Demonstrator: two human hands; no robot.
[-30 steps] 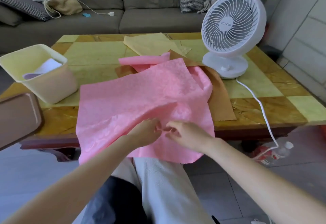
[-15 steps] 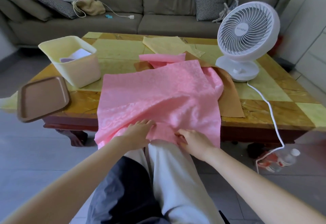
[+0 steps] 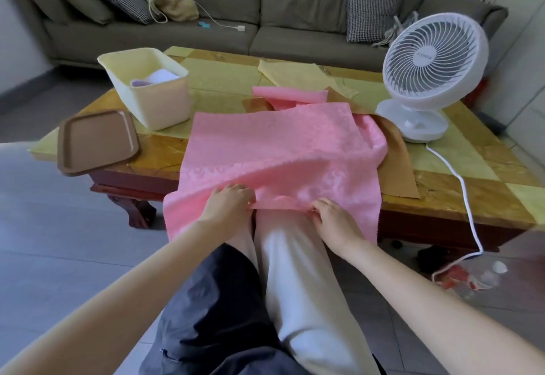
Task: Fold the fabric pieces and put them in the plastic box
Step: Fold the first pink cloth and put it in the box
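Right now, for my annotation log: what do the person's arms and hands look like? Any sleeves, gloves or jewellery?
No sleeves show anywhere up to the frame's edge. The left hand and right hand are ungloved, with no ring, watch or bracelet visible at finger or wrist. No markings can be seen either.

the pink fabric (image 3: 280, 144) at centre is showing matt, embossed cloth; the cream box (image 3: 165, 106) at upper left is looking like matt plastic; the table (image 3: 460, 185) is gleaming as glossy polished wood.
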